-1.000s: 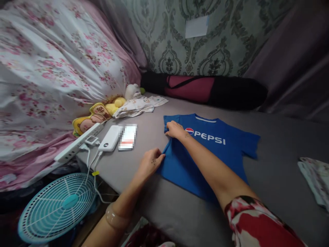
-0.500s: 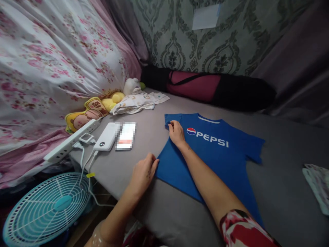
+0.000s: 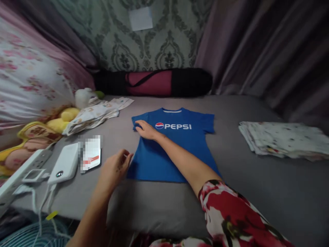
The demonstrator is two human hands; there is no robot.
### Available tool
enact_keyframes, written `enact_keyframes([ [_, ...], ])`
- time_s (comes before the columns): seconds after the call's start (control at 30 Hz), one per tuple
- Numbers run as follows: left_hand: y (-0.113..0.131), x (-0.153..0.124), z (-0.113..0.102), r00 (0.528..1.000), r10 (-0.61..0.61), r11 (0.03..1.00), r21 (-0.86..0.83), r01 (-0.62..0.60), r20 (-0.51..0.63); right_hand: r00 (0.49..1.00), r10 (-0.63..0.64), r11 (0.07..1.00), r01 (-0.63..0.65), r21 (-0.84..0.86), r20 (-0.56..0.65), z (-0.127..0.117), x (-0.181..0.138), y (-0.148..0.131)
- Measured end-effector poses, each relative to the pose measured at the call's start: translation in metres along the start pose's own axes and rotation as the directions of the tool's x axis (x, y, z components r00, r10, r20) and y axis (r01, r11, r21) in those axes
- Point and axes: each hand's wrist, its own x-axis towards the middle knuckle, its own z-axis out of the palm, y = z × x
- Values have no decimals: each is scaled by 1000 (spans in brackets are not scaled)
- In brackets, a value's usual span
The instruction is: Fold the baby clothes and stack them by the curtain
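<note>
A blue T-shirt (image 3: pixel 172 154) with a white PEPSI print and round logo lies spread front up, its neck toward the wall. My right hand (image 3: pixel 146 130) reaches across it, fingers curled and closed on the sleeve at the left. Lower down, my left hand (image 3: pixel 117 166) is at the shirt's left side edge above the hem corner, with thumb and fingers pinched together there. My right forearm covers part of the shirt's lower right.
Left are a phone (image 3: pixel 92 154), a white power bank (image 3: pixel 65 163) with cables, a power strip (image 3: pixel 28 171) and plush toys (image 3: pixel 38 133). Folded patterned cloth (image 3: pixel 282 139) lies right. A long black and maroon bag (image 3: pixel 154 82) lines the wall. A fan (image 3: pixel 36 235) stands below the bed's edge.
My view has swung to the right, bringing the folded cloth more fully into sight. Both hands stay at the shirt's left side, and the shirt lies much as before.
</note>
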Motion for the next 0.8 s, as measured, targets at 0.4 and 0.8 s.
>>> enact_keyframes([
  [0.4, 53, 101, 84, 868, 487, 862, 107, -496, 97, 941, 332, 865, -330, -378, -63, -94, -152, 87],
  [0.8, 2, 43, 54, 847, 469, 853, 118, -508, 251, 988, 99, 887, -34, -461, 118, -112, -268, 76],
])
